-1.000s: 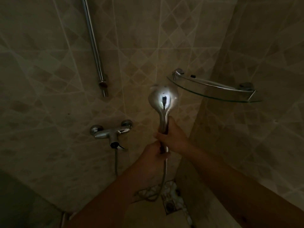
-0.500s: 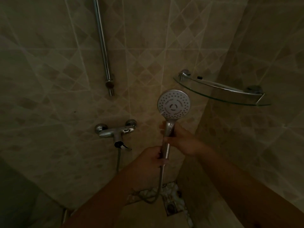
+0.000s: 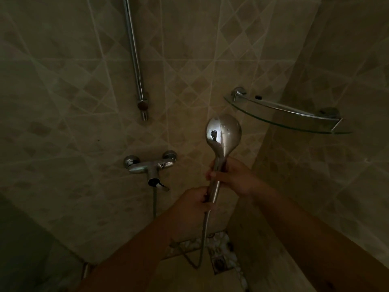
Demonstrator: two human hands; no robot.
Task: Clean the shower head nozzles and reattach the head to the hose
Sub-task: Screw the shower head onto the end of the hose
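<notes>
My left hand (image 3: 194,202) grips the bottom end of the shower head's handle, where the metal hose (image 3: 203,237) joins it and hangs down toward the floor drain (image 3: 219,263). Just above, my right hand (image 3: 233,178) wraps round the middle of the handle. I hold the shower head (image 3: 223,133) upright between us and the tiled wall, its shiny chrome back toward me, so the nozzles are hidden. Beyond it, the mixer tap (image 3: 150,165) sits on the wall to the left, the slide rail (image 3: 134,57) above that, and a glass corner shelf (image 3: 284,116) to the right.
</notes>
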